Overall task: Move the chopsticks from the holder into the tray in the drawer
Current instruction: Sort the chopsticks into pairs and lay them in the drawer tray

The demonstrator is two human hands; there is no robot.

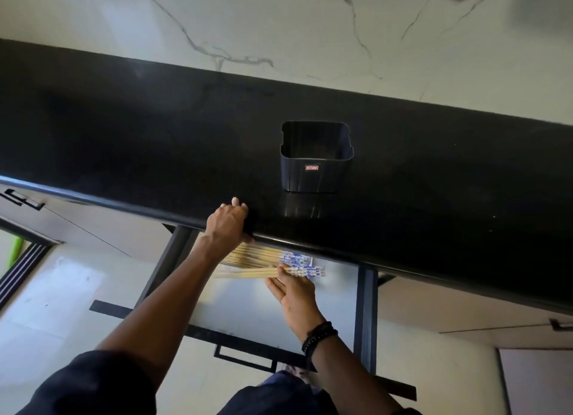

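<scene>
Head: chopsticks (248, 273) touch right hand (296, 295) fingertips; left hand (228, 223) grips countertop (418, 197).

Drawer (366, 306) stands pulled out at lower centre. Its back strip is taken: chopsticks (260, 256) lie there, partly under the overhanging edge of the black surface (124, 129). Left hand (229, 224) grips that edge, barring the drawer's upper-left corner. Right hand (294, 293) reaches in mid-drawer. Pale drawer floor toward the front lies open. Holder (316, 172) stands alone mid-surface, with room on both sides.
</scene>
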